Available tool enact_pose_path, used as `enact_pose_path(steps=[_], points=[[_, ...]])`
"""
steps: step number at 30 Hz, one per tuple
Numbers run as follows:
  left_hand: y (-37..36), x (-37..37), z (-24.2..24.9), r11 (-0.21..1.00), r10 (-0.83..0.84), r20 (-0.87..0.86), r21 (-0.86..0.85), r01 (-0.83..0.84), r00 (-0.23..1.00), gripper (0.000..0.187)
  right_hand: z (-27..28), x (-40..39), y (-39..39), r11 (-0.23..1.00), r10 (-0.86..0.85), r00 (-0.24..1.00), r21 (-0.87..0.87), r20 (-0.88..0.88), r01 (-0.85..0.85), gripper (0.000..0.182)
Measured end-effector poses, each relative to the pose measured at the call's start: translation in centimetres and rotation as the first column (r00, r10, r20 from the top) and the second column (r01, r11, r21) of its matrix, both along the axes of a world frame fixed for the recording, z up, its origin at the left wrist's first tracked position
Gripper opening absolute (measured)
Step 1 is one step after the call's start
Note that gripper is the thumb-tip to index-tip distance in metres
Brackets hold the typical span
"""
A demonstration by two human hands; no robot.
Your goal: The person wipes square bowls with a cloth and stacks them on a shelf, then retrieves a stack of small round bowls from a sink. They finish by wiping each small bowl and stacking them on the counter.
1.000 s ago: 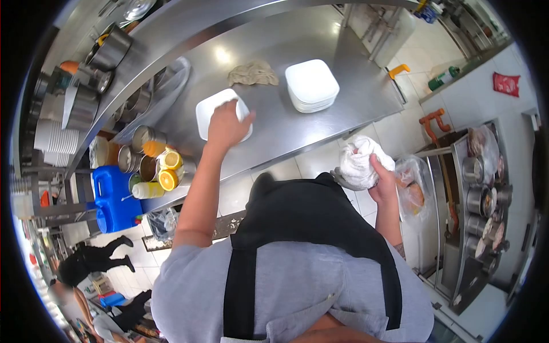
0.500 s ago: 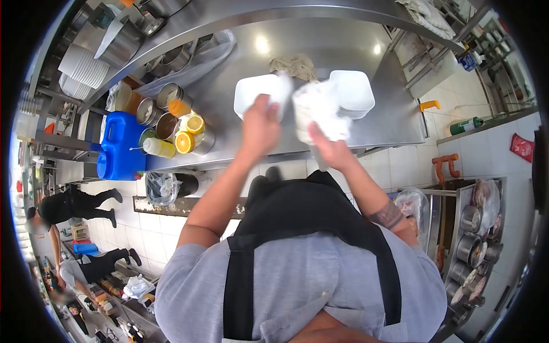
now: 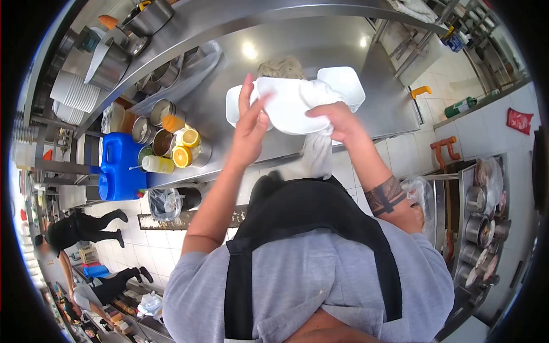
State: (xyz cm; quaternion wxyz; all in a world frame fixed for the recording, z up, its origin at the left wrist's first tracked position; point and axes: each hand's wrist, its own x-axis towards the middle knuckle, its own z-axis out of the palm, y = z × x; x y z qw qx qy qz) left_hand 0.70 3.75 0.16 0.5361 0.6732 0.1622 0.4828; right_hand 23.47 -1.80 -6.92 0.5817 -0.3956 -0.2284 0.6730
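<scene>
A square white dish (image 3: 286, 106) is held up over the counter's front edge. My right hand (image 3: 338, 121) grips its right side, thumb on top, together with a white cloth (image 3: 318, 154) that hangs below and also covers the dish's right corner. At the left rim is my left hand (image 3: 249, 127), open, fingers spread and slightly blurred. Behind it shows part of a left group of white dishes (image 3: 231, 106). A stack of square white dishes (image 3: 342, 83) stands beyond my right hand.
A crumpled beige cloth (image 3: 281, 67) lies on the steel counter (image 3: 234, 63). To the left are a blue jug (image 3: 121, 166), metal containers, a yellow-capped bottle and cut lemons (image 3: 183, 155). A steel shelf (image 3: 240, 16) crosses above. Two people (image 3: 80, 231) work at far left.
A dish has come up off the left group and is now between my hands. My right hand, which held only the cloth, now grips the dish too. My left hand's fingers have spread.
</scene>
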Motion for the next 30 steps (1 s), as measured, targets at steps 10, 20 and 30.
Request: enact_pose_path(steps=[10, 20, 30], points=[[1.8, 6.7, -4.4, 0.703, -0.058, 0.324, -0.658, 0.269, 0.944, 0.058, 2.0, -4.8, 0.7, 0.93, -0.311, 0.225, 0.344, 0.924, -0.13, 0.043], [0.8, 7.9, -7.3, 0.443, -0.188, 0.397, -0.782, 0.438, 0.898, 0.056, -0.1, 0.0, -2.4, 0.905, -0.397, -0.354, 0.297, 0.847, -0.306, 0.047], [8.5, 16.1, -13.1, 0.92, -0.052, -0.421, -0.374, -0.121, 0.905, 0.06, 1.0, 7.2, -19.5, 0.863, -0.388, 0.9, 0.263, -0.2, 0.431, 0.048]])
